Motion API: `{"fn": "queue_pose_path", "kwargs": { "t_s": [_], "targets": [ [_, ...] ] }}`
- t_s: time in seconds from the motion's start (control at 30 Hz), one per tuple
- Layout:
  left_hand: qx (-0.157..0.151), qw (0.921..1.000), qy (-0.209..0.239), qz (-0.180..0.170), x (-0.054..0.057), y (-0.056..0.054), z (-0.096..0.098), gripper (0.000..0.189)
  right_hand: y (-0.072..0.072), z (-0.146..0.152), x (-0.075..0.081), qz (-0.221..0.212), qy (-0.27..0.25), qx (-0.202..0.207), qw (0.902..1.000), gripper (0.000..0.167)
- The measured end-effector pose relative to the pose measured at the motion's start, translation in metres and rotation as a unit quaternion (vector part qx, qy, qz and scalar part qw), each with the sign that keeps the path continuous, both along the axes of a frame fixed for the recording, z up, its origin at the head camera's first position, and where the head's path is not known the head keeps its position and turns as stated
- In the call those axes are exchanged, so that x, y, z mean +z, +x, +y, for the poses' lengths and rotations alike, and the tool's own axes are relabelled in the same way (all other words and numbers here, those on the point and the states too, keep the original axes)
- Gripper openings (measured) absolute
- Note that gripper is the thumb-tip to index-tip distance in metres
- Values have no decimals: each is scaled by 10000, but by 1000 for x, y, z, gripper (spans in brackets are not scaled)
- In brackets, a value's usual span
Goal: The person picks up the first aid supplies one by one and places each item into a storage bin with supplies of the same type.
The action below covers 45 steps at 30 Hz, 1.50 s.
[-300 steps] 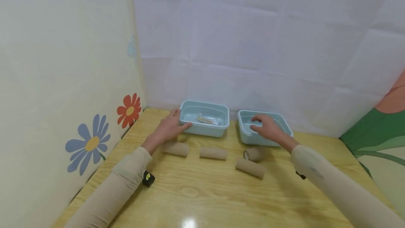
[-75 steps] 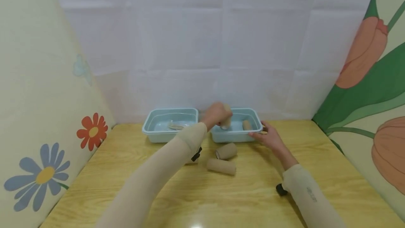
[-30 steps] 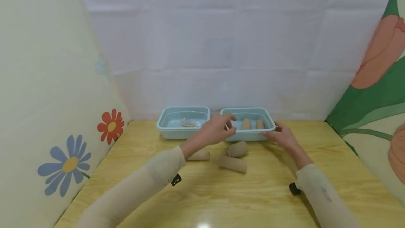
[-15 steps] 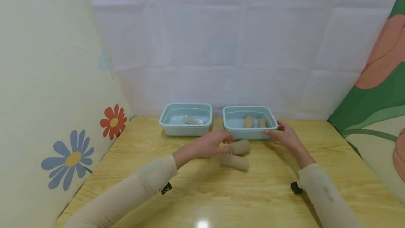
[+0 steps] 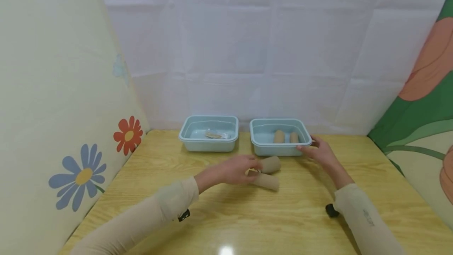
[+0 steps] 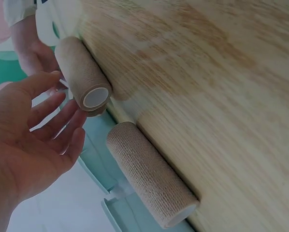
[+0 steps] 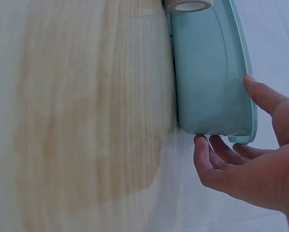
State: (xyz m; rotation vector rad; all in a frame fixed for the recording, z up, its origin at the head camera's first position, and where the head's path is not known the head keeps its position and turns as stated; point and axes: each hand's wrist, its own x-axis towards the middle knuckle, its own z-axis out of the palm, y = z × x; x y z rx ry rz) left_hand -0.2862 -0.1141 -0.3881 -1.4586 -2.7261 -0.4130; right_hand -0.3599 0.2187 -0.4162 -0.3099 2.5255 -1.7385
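My left hand (image 5: 237, 169) is at two tan bandage rolls lying on the table: one nearer me (image 5: 267, 181), the other behind it (image 5: 271, 164). In the left wrist view its fingers are spread, with the fingertips right beside a roll (image 6: 81, 72) that shows a white core. Another crepe-textured roll (image 6: 151, 174) lies apart from that hand; in the head view the left hand mostly hides it. My right hand (image 5: 320, 153) holds the right light-blue bin (image 5: 277, 150) at its corner, thumb on the rim and fingers against the end wall (image 7: 217, 111).
Two bandage rolls (image 5: 279, 137) are inside the right bin. A matching bin (image 5: 209, 146) stands to its left, holding a clear packet with thin pale sticks (image 5: 216, 135). Both bins stand at the table's back edge before a white cloth (image 5: 219, 50). A flower-patterned panel rises at each side.
Over ten seconds, two bandage rolls have gone into the right bin, and my right hand has moved to its corner. My left hand has lately come down from that bin to the rolls.
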Motion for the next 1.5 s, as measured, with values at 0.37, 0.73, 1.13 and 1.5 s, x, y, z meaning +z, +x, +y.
{"fn": "queue_pose_path", "kwargs": {
  "t_s": [0.37,0.73,1.13,1.5],
  "targets": [
    [167,9994,-291,-44,-5,-3,5,31,-2,2,-1,-64,56,-49,10000,87],
    [487,9973,-474,-282,-12,-5,9,36,-1,-1,2,-141,2,-70,9999,87],
    [500,9970,-598,-3,-16,-2,12,37,-4,-1,-2,-65,139,-38,9999,90],
    [580,9973,-436,-135,-22,-1,14,33,-4,-1,-4,-121,-81,-56,9999,87]
  ]
}}
